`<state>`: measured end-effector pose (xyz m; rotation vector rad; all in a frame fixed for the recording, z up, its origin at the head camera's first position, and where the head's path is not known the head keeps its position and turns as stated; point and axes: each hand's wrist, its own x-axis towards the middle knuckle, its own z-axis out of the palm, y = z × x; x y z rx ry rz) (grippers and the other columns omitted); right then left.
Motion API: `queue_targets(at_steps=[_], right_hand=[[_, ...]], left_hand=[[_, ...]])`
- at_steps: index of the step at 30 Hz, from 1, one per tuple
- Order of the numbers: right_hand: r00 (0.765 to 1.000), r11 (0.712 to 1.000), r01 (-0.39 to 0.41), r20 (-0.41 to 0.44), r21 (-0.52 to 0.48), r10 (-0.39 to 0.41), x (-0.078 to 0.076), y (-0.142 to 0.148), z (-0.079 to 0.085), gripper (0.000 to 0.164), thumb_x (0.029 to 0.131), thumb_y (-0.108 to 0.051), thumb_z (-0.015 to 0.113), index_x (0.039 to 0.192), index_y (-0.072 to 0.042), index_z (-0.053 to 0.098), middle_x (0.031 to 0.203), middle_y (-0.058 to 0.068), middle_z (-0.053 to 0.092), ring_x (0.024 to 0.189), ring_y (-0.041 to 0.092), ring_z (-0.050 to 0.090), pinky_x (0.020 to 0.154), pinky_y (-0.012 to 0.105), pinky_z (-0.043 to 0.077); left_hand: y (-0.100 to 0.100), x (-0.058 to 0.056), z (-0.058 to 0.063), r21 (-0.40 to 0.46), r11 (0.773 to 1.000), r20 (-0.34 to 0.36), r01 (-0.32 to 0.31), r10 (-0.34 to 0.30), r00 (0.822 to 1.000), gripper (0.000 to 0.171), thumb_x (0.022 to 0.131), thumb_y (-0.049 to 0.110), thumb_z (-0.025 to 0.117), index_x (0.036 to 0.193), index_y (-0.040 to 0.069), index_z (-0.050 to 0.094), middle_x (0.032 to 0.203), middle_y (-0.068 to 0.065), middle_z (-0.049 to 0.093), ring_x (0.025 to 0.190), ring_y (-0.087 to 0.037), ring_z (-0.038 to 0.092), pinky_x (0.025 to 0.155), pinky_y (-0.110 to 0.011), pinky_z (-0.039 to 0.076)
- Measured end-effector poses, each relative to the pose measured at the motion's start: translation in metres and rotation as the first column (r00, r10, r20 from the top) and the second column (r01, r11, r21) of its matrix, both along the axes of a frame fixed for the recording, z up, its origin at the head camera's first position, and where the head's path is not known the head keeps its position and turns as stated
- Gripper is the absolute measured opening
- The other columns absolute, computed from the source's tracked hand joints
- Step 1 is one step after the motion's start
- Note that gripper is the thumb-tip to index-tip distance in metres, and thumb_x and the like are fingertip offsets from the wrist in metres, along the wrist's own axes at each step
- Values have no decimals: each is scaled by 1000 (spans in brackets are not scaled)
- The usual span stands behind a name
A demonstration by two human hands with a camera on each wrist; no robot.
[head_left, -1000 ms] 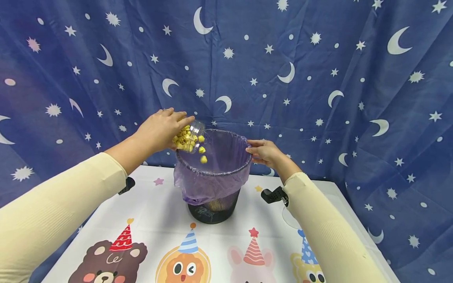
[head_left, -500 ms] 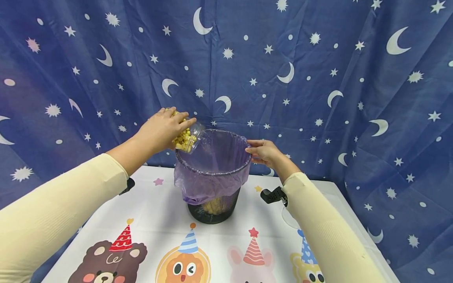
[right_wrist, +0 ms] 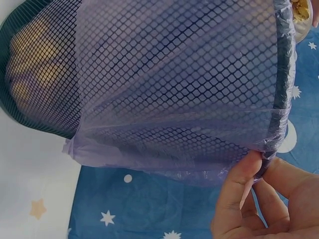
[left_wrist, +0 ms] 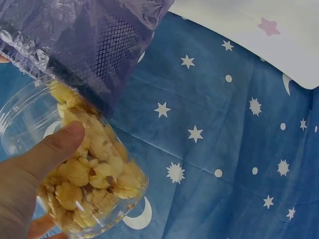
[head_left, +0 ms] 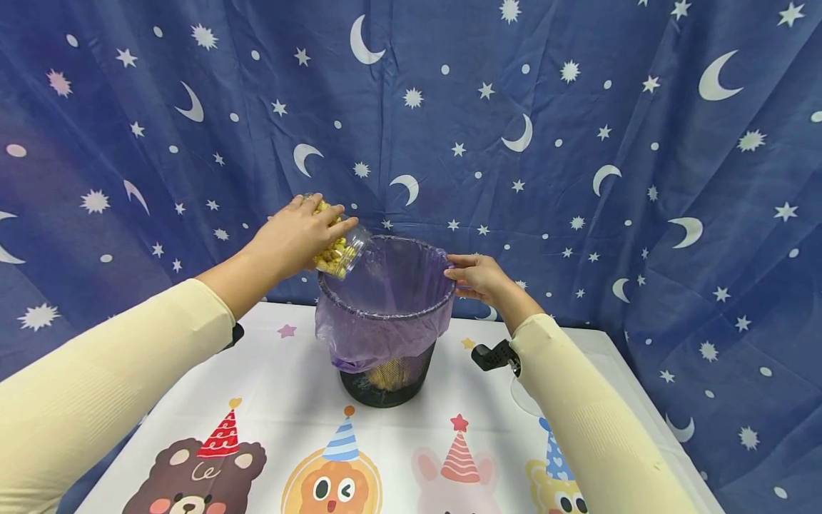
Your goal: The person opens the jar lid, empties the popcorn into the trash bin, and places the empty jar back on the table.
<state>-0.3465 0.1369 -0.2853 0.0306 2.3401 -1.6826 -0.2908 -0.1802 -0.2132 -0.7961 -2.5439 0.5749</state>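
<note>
- I'm looking at a table under a white cloth printed with party-hatted cartoon animals; a blue curtain of moons and stars hangs behind it.
- The mesh bin stands upright there, its purple liner folded over the rim.
- I see the clear jar held at the bin's left rim, its long axis slanting from upper left to lower right, mouth down toward the bin; I can't tell whether it touches the rim.
- The left hand is wrapped round the jar; the right hand pinches the bin's rim and liner.
- My left wrist view shows the thumb across the jar and popcorn inside, details the head view hides.
- My right wrist view shows yellow lumps in the bin's bottom; from the head they're only a yellowish patch.
</note>
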Motion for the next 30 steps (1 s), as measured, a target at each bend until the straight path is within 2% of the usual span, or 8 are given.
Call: queue_targets(at_steps=[6,11,18,30], right_hand=[[1000,1000,-3,3,-3,3,2,-1,2,50,99,-11,60,147,-16,48,147,11,48,133,32,47,90,29,58],[1000,1000,0,6,-6,0,2,-1,2,50,99,-11,60,147,-16,48,146,11,49,132,32,46,93,31,57],[1000,1000,2,8,-14,-2,2,-1,2,50,98,-10,60,147,-15,48,146,11,49,133,32,46,99,36,55],[1000,1000,-9,5,-18,9,1,0,1,51,99,-11,60,148,-15,47,149,11,46,136,33,43,103,38,53]], left_hand=[[1,1,0,-3,1000,6,-28,28,1000,93,69,19,91,149,16,43,147,-18,45,133,-48,41,110,-61,40],[1,0,0,-7,999,11,-39,39,999,94,70,20,91,150,16,41,148,-18,44,134,-49,40,111,-60,39],[0,0,0,-34,999,4,-34,34,999,97,69,26,91,150,16,39,148,-19,44,134,-49,41,110,-60,40],[0,0,1,-47,999,-14,-17,16,1000,97,67,22,92,149,16,42,148,-19,44,133,-48,42,110,-59,41]])
